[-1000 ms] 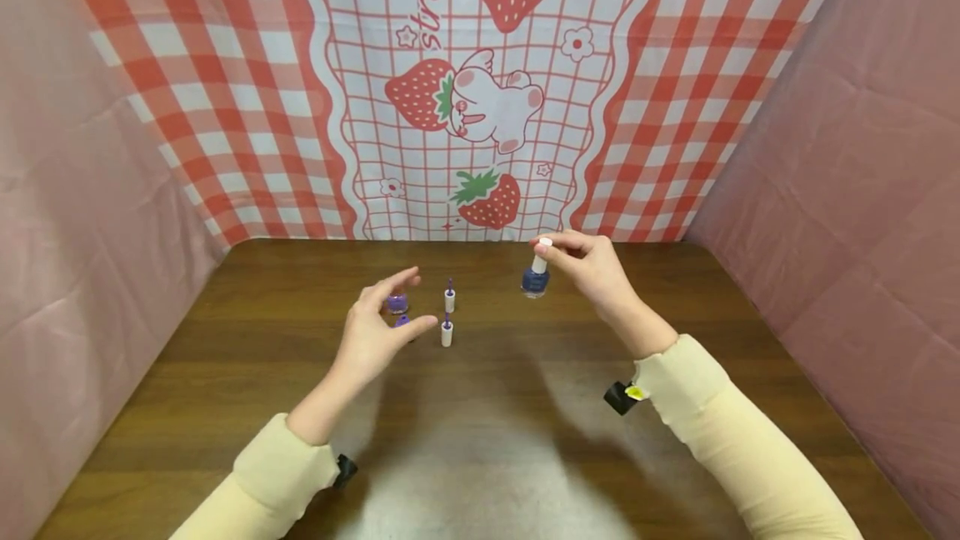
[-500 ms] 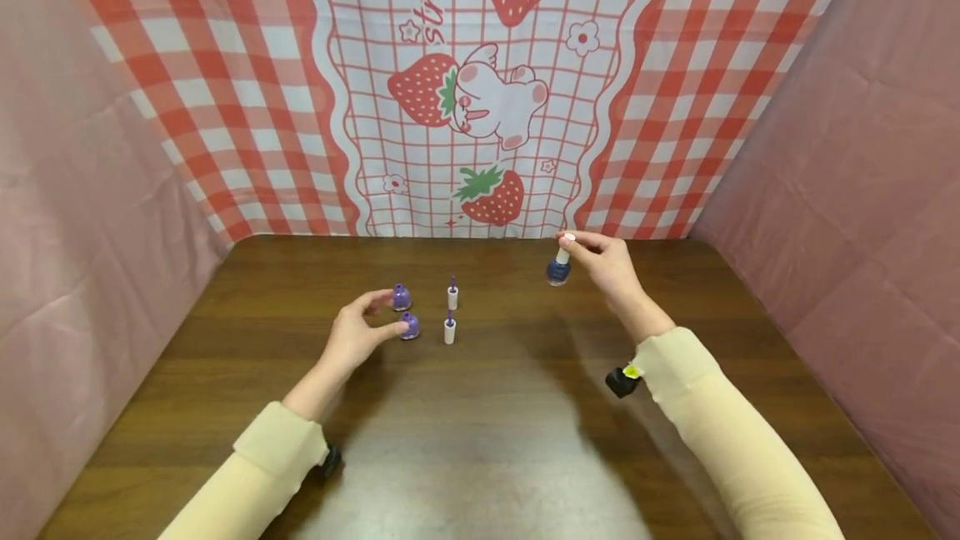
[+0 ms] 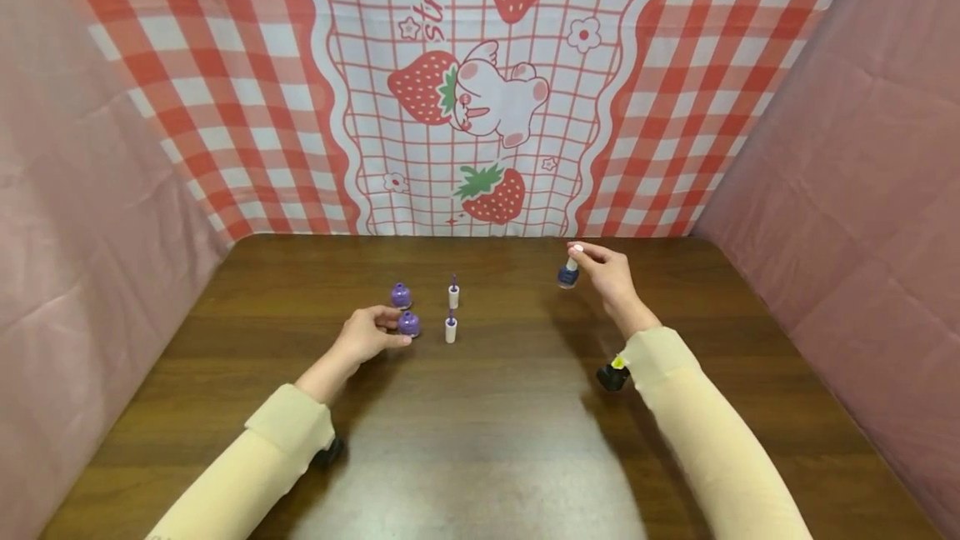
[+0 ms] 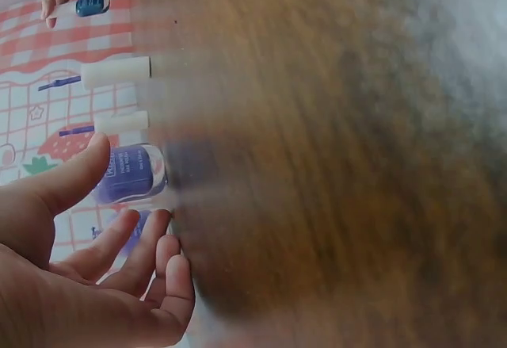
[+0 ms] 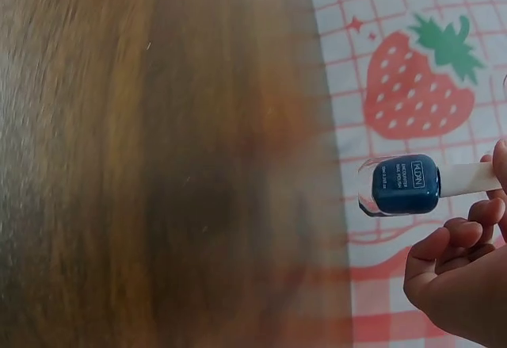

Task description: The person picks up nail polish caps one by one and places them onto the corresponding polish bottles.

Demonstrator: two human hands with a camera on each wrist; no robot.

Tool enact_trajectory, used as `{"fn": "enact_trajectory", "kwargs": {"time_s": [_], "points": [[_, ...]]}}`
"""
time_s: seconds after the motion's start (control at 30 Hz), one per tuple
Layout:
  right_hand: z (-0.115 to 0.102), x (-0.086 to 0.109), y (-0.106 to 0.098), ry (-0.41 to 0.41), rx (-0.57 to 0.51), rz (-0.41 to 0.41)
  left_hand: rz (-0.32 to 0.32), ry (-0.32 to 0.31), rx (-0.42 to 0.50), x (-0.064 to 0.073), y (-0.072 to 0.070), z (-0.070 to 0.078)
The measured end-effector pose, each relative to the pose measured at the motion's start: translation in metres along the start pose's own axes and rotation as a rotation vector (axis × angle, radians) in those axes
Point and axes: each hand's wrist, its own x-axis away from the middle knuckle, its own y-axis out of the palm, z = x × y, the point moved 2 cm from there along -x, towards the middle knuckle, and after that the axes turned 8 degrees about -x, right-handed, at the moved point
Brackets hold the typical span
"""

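Fingers of the left hand (image 3: pixel 366 335), which spanned both bottles half a second ago, now flank just the near purple bottle (image 3: pixel 408 325), loosely curved, contact unclear; the far purple bottle (image 3: pixel 401 297) stands free, nearer the worktop's (image 3: pixel 495 423) far edge. Attention seems narrowed to one. The right hand (image 3: pixel 611 277) pinches the blue bottle (image 3: pixel 567 277) by its cap (image 5: pixel 466 179), near that edge, right of centre.

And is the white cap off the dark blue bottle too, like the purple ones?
No, the white cap is on the dark blue bottle, and the right hand holds it by that cap.
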Motion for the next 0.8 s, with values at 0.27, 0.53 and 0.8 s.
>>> {"fn": "enact_trajectory", "kwargs": {"time_s": [0.27,0.53,0.8], "points": [[0.024,-0.005,-0.008,-0.003,0.048,0.024,0.009,-0.036,0.036,-0.004,0.002,-0.003],[0.036,-0.006,-0.013,-0.019,0.082,0.016,0.020,-0.072,0.062,-0.006,0.006,-0.003],[0.033,-0.006,-0.015,-0.021,0.140,-0.026,0.046,-0.092,0.073,-0.008,0.007,0.000]]}}
